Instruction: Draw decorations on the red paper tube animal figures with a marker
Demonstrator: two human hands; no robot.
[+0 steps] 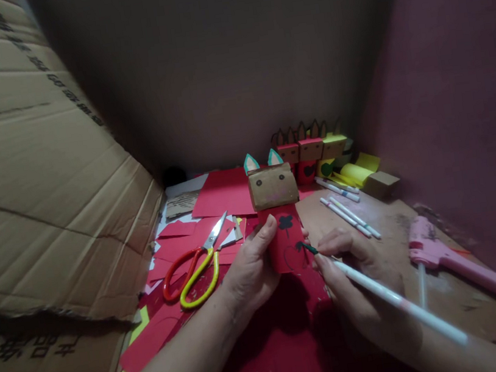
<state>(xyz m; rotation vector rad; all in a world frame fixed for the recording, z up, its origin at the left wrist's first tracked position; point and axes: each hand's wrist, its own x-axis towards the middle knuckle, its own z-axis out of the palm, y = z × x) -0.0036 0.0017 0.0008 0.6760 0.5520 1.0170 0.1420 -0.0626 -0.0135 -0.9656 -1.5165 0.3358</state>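
My left hand (254,265) is closed round a paper animal figure (286,245), its thumb on the front of the red body. The figure has a brown cardboard head with two drawn eyes and two pointed ears edged in teal. Dark drawings mark the body: a clover-like shape on top and an outlined round shape below. Between the fingers of my right hand (358,281) is a white marker pen (397,300), whose dark tip meets the body beside the lower drawing. Scissors (195,267) with one red and one yellow handle lie left of my left hand.
Several similar figures (312,149) stand at the back wall. Red paper sheets (225,192) lie at the back left. More markers (349,218) and a pink glue gun (452,262) rest on the cardboard at right. A tall cardboard panel (32,161) bounds the left, a yellow paper piece (359,171) the back right.
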